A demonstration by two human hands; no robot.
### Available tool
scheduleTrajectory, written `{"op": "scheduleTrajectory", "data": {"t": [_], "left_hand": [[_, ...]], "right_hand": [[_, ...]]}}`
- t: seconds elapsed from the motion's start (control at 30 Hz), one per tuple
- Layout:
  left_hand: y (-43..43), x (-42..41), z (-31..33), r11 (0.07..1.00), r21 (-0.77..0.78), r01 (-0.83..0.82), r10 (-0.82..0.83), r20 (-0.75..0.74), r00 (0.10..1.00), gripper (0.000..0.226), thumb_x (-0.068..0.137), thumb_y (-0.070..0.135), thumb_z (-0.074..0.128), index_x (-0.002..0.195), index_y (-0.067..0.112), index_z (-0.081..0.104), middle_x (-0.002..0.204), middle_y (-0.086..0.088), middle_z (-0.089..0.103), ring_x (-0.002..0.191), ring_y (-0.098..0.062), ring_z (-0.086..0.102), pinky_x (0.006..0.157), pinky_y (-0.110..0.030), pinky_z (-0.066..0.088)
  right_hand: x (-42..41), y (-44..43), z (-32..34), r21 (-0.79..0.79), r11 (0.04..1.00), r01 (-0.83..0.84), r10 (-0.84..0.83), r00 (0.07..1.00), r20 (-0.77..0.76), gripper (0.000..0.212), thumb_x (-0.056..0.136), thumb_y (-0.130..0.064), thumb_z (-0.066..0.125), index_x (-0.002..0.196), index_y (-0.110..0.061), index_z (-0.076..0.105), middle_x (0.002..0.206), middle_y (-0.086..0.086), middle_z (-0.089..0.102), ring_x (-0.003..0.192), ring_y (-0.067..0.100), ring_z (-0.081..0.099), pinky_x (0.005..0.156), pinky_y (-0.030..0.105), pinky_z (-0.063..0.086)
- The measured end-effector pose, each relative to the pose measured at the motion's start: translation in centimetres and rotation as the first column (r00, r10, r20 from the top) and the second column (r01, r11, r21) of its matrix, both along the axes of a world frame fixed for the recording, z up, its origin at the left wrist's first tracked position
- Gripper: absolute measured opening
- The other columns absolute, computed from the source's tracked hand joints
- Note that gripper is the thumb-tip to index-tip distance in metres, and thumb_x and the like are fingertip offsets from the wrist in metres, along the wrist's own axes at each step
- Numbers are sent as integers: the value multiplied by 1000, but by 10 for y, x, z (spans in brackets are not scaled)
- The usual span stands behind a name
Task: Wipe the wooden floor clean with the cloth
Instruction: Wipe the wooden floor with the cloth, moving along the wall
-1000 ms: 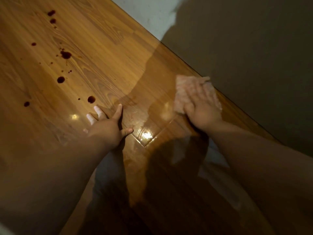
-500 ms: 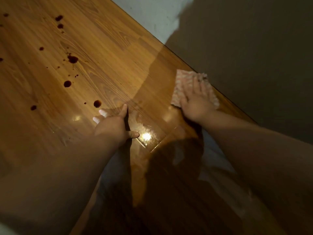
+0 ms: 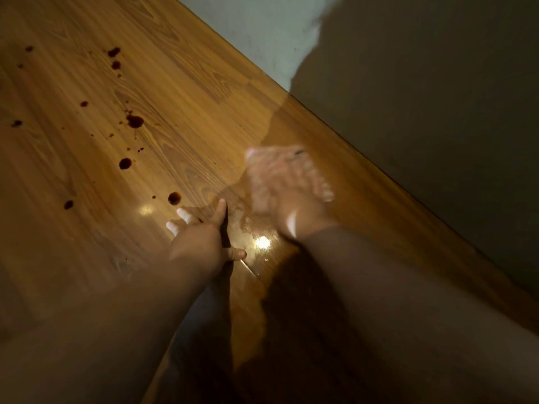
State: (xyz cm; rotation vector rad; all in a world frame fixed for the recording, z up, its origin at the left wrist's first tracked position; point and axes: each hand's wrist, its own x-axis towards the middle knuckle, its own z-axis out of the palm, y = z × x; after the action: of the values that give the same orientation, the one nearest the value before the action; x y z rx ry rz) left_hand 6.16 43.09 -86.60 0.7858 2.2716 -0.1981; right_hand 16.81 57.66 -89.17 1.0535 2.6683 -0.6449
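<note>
Two bare hands are working low on a glossy brown wooden plank floor.
Nearest, the left hand is resting flat on the boards, fingers spread and gripping nothing. Just beyond it, the right hand is pressing the pale pink patterned cloth against the floor, its blurred fingers stretched over it. Dark red drops are lying scattered farther left, and a pale wall is bordering the boards.

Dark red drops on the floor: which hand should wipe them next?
Right. The right hand presses the pale pink cloth; the left hand, though nearer the dark red drops, rests bare on the wooden floor.
</note>
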Motion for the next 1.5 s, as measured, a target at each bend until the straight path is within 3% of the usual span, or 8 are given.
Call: {"op": "scheduleTrajectory", "data": {"t": [0.1, 0.3, 0.47, 0.63, 0.83, 1.03, 1.3, 1.5], "left_hand": [[1, 0, 1, 1000, -18, -5, 5, 13, 1000, 112, 77, 58, 70, 148, 43, -16, 151, -33, -21, 136, -62, -6, 111, -58, 22], [5, 0, 3, 999, -32, -28, 29, 44, 999, 110, 79, 54, 70, 147, 45, -16, 150, -30, -28, 137, -59, -12, 110, -59, 22], [3, 1, 4, 1000, -7, -23, 23, 48, 999, 109, 80, 54, 69, 148, 44, -15, 149, -32, -28, 136, -60, -11, 111, -59, 22], [2, -1, 0, 1000, 3, -14, 14, 31, 999, 111, 78, 54, 70, 147, 46, -16, 148, -33, -28, 136, -61, -11, 109, -60, 25], [2, 0, 2, 1000, 7, -9, 8, 32, 999, 113, 77, 52, 73, 147, 45, -15, 148, -33, -28, 135, -61, -13, 109, -60, 25], [0, 0, 0, 998, 55, -15, 14, 8, 1000, 116, 71, 53, 77, 149, 44, -8, 150, -32, -23, 135, -61, -10, 109, -62, 28], [-84, -1, 9, 862, 501, -75, 137, -88, 987, 62, 96, 40, 46, 151, 37, 17, 162, -2, 9, 148, -24, 10, 114, -39, 19], [-121, 96, -28, 583, 442, 682, -649, -251, 718, 57, 95, 52, 33, 150, 37, 25, 160, -2, 12, 147, -30, 10, 112, -54, -12]], "right_hand": [[2, 14, -1, 55, 948, -314, 319, 941, -116, 64, 98, -28, 36, 153, -43, 5, 162, -11, -7, 149, 13, -6, 116, 37, -11], [-21, 72, -3, 68, 975, 210, -212, 977, 20, 60, 101, -31, 27, 154, -34, 0, 163, -1, -10, 149, 21, -9, 118, 42, -9], [-26, 48, 2, 55, 905, -422, 425, 903, -61, 55, 102, -31, 32, 153, -38, 16, 163, -7, -3, 149, 15, -5, 118, 39, -6], [-23, 109, -1, 61, 997, 40, -41, 999, 11, 56, 102, -34, 24, 155, -35, 4, 163, -6, -4, 149, 16, -4, 120, 39, 1], [-38, 47, -4, 5, 945, -328, 328, 943, -60, 53, 102, -37, 30, 152, -44, 15, 163, -9, -6, 149, 15, -8, 116, 38, -7], [19, 52, -2, 48, 995, 92, -97, 986, 132, 57, 102, -44, 20, 153, -41, -5, 161, -4, -19, 148, 20, -17, 116, 43, -11], [87, -109, 23, -212, 715, -667, 662, 742, -104, 42, 100, -32, 40, 141, -31, 45, 162, -1, 15, 149, 22, 8, 118, 38, 3], [125, -36, 13, 25, 998, 65, -65, 998, 10, 55, 98, -25, 41, 151, -28, 28, 163, 1, 9, 149, 21, 7, 120, 43, 7]]}}
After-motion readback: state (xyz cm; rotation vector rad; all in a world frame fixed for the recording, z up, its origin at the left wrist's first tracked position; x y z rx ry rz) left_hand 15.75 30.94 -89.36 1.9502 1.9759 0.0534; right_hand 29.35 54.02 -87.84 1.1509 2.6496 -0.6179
